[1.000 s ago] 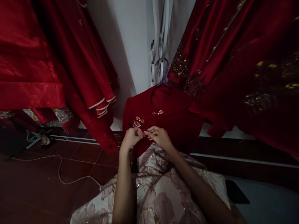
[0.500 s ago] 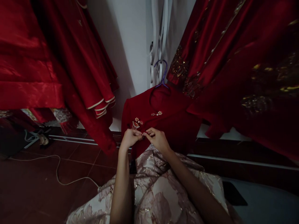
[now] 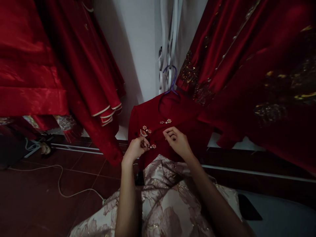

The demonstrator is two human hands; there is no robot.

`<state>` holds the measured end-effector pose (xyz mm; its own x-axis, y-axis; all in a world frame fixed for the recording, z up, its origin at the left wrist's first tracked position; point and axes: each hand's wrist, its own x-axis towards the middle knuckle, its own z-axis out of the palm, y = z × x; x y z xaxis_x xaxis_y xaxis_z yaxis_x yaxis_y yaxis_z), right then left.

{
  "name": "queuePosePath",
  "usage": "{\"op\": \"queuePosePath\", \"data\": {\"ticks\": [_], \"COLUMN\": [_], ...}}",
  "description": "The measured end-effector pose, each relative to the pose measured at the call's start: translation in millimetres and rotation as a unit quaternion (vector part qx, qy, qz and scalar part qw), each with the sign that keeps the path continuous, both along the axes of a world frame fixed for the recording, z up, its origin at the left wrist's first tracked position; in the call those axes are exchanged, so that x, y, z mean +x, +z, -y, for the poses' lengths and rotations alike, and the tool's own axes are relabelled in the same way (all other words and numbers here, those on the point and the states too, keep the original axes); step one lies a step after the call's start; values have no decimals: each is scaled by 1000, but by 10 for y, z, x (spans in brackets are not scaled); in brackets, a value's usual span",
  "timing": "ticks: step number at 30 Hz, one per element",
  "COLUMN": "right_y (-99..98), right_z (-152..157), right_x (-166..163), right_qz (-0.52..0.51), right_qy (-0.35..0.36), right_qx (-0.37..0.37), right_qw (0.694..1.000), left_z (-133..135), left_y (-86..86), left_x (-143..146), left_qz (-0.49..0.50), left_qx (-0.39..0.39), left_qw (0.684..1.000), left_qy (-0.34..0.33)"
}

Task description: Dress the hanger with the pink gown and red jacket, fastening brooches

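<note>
A dark red top hangs on a purple hanger in front of me, with pearl-and-gold frog fastenings down its front. My left hand is closed in a pinch at the lowest pearl fastening. My right hand hovers just right of it against the red cloth, fingers curled and parted, holding nothing I can see. A pale floral brocade skirt spreads below both forearms.
Red satin garments hang at the left and embroidered red robes at the right. A white wall with white hangers is behind. A white cable runs over the dark red floor tiles; a dark phone-like slab lies lower right.
My right hand has drawn away from the lowest fastening, up and to the right. My left hand keeps its pinch there, and the pearl fastening now shows between the hands.
</note>
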<state>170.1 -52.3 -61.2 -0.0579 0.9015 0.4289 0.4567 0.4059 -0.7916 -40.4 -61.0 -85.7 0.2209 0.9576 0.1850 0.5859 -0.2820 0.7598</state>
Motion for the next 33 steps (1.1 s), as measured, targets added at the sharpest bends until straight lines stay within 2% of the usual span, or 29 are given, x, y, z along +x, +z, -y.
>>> {"op": "queuePosePath", "data": {"ticks": [4,9,16,22,33], "right_y": [62,-59,-180,-253,-473], "right_z": [20,-2,-34,-58,-158], "right_x": [61,-3,-68,-58,-85], "right_qz": [6,68,110,146,121], "right_qy": [36,91,115,126,90], "right_qx": [-20,-38,-52,-95,-64], "right_qw": [999,993,986,977,987], "left_z": [-12,-50,-86,-83,-130], "left_y": [-25,-61,-132,-89,-160], "left_x": [67,161,156,147,140], "left_qz": [-43,-48,-81,-59,-1], "left_qx": [3,12,53,80,66], "left_qw": [999,998,995,995,998], "left_qy": [5,30,33,6,-3]}}
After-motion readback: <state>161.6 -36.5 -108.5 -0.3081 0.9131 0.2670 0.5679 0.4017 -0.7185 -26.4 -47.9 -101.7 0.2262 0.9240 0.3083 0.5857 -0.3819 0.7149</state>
